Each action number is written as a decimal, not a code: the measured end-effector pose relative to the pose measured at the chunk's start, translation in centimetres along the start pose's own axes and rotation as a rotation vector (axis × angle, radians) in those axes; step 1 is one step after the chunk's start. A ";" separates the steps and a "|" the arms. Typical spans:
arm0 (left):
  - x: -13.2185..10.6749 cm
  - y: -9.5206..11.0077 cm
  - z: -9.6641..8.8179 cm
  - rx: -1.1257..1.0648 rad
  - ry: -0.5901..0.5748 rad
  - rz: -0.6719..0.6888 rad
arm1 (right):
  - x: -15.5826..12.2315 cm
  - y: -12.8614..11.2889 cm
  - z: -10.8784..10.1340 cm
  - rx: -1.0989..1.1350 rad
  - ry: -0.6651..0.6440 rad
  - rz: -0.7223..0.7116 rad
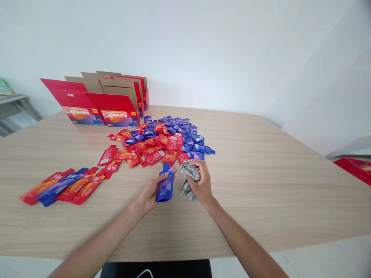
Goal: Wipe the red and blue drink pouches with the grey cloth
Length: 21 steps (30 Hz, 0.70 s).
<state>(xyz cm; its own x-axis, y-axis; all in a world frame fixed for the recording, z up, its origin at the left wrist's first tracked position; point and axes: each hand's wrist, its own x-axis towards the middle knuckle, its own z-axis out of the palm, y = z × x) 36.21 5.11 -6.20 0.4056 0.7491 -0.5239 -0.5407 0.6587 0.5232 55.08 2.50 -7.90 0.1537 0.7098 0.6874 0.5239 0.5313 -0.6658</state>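
Note:
A blue spouted pouch [165,188] is gripped in my left hand [150,193], its narrow neck pointing away from me. My right hand [202,184] is closed on a crumpled grey striped cloth [189,171], just right of the pouch and apart from it. Beyond both hands lies a loose pile of red pouches [150,148] and blue pouches [189,135]. Over to the left, several red and blue pouches [87,189] overlap in a slanted row.
Open red and blue cartons [118,112] stand at the back left, flaps up, near the white wall. The wooden table [261,173] spans the view. A red box edge [355,170] shows at far right. Below the table's front edge is a black surface [174,269].

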 end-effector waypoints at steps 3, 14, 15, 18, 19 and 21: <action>0.7 0.3 0.8 -0.050 -0.037 -0.009 | 0.5 0.2 -0.8 0.011 0.010 -0.050; 2.4 -1.2 1.3 0.040 -0.041 0.040 | -0.7 0.7 0.6 -0.069 -0.491 -0.323; 2.2 -1.2 1.3 0.028 -0.054 0.037 | -0.9 0.6 0.9 -0.054 -0.520 -0.316; 2.1 -0.7 1.0 -0.027 -0.078 0.021 | -1.2 0.1 1.2 0.004 -0.629 -0.341; 2.1 -0.6 0.8 -0.036 -0.087 0.005 | -1.2 -0.1 1.2 0.015 -0.666 -0.366; 2.0 -0.5 0.6 -0.034 -0.101 -0.017 | -1.2 -0.3 1.1 0.008 -0.695 -0.403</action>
<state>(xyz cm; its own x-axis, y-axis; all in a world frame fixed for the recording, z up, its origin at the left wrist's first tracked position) 37.71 6.31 -7.09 0.4860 0.7426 -0.4608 -0.5575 0.6695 0.4909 53.79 1.99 -8.81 -0.6040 0.5870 0.5390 0.4214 0.8093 -0.4092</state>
